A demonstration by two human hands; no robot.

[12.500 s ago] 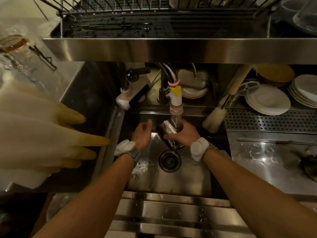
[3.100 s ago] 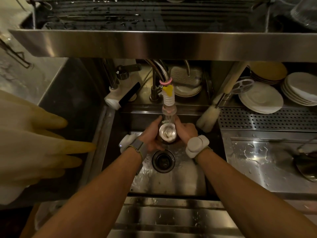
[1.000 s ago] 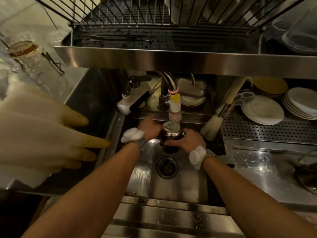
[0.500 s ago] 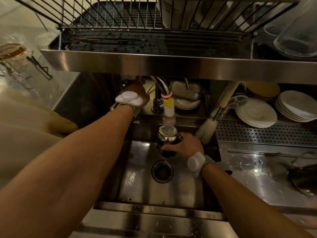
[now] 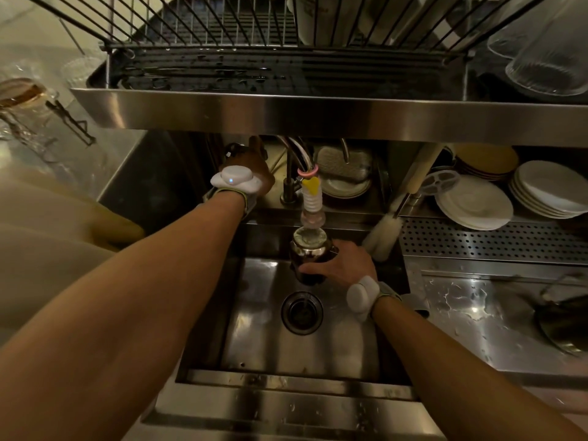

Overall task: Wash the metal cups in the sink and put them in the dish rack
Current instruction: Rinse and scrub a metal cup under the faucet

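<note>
One view only — a wide-angle camera worn on the head, looking forward and steeply down past both forearms. It sits close above the sink [image 5: 286, 342], the right hand [image 5: 345, 265] near frame centre, the left hand [image 5: 251, 170] up and left of it, the rack [image 5: 254, 43] along the top edge — bowed by the lens.

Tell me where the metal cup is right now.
In the head view, the metal cup is centre frame over the sink, held upright in the right hand directly under the faucet nozzle, above the drain.
</note>
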